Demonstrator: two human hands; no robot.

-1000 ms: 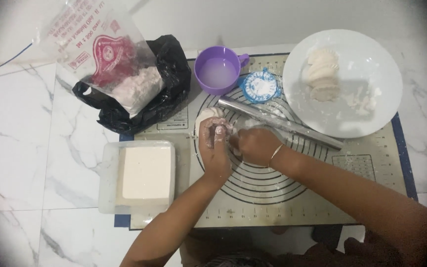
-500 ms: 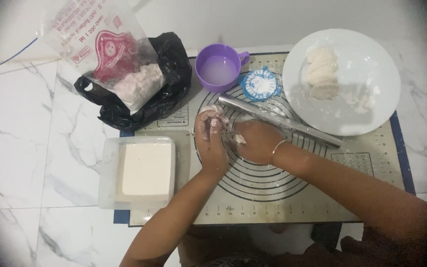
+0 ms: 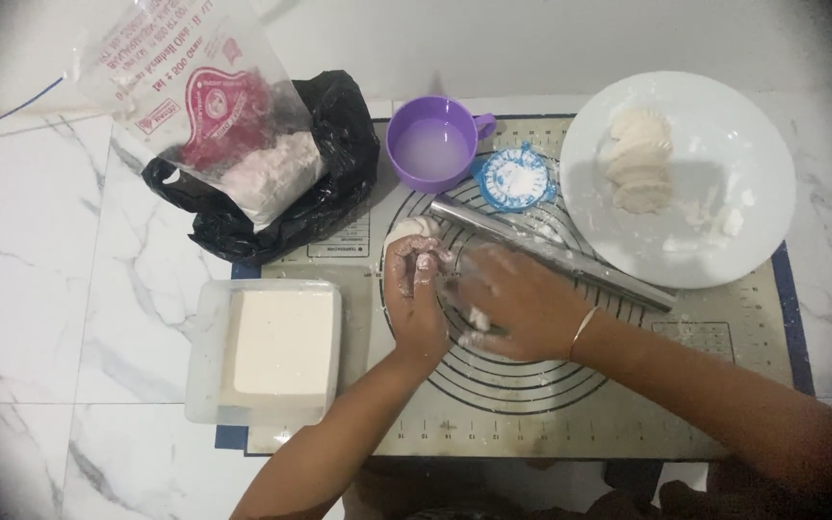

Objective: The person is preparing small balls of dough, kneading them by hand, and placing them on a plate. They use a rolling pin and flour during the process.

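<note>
My left hand [image 3: 416, 294] and my right hand [image 3: 522, 308] meet, both dusted with flour, over the ringed pastry mat [image 3: 532, 404]. Together they pinch a small piece of dough [image 3: 432, 260] between their fingertips, and most of it is hidden. A second pale dough lump [image 3: 412, 229] lies on the mat just beyond my left fingers. A metal rolling pin [image 3: 570, 258] lies slantwise right behind my right hand. A thin bangle sits on my right wrist.
A white plate [image 3: 724, 125] with folded dough pieces [image 3: 639, 159] stands at the back right. A purple cup [image 3: 430, 144], a small flour packet [image 3: 514, 178], a black bag holding a flour bag [image 3: 272, 173] and a lidless tub with a white block [image 3: 276, 342] ring the mat.
My hands have stayed together at the same spot on the mat. The right hand has shifted slightly toward me, and the fingers have kept working the dough.
</note>
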